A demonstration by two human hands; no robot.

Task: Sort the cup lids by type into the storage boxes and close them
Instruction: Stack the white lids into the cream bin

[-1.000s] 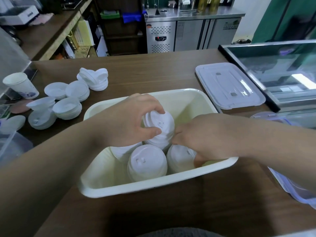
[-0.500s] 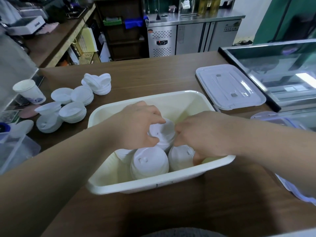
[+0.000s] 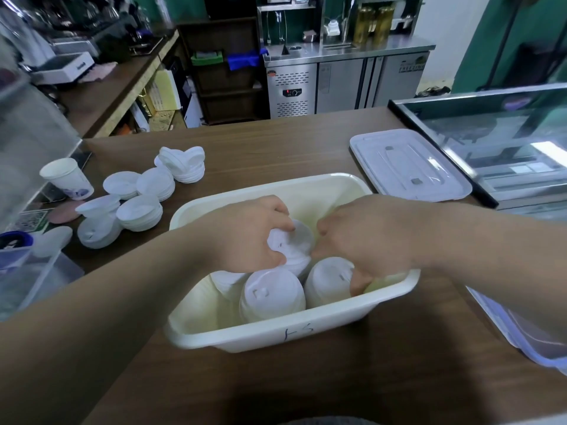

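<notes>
A cream storage box [image 3: 306,331] stands in front of me on the wooden table. Inside it lie several stacks of white cup lids on their sides. My left hand [image 3: 248,237] grips the rear stack of lids [image 3: 296,245] with fingers and thumb curled round it. My right hand [image 3: 365,240] reaches into the box from the right, fingers curled down beside the right front stack [image 3: 326,280]; its fingertips are hidden. Another stack [image 3: 270,297] lies at the front middle. Loose piles of white lids [image 3: 138,197] sit on the table to the left.
The box's clear lid [image 3: 408,165] lies at the back right. A glass display case [image 3: 497,139] borders the right side. A paper cup [image 3: 66,177] stands far left. Clear plastic containers sit at the left edge [image 3: 24,268] and right edge [image 3: 521,338].
The view has shifted a little and the box appears slightly lower right. My left hand has pressed the rear stack deeper into the box; my right hand stays beside it.
</notes>
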